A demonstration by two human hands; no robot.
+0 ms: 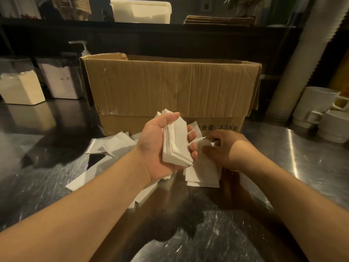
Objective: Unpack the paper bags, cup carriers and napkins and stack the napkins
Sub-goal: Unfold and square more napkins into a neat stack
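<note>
A single view is supplied, taken from a head-worn wide-angle camera; it is directed forward and down onto a steel counter [311,167]; both forearms are seen entering from the lower edge, and the left hand [160,146] and right hand [226,150] are framed close, near the centre; a cardboard box [170,87] is seen just beyond the hands, facing the lens; shelving at the rear is taken in along the upper edge; straight lines are bowed toward the margins; no second view is supplied, so no shared area is recorded.

One cardboard box [170,87], two hands, three mugs [317,104].
</note>
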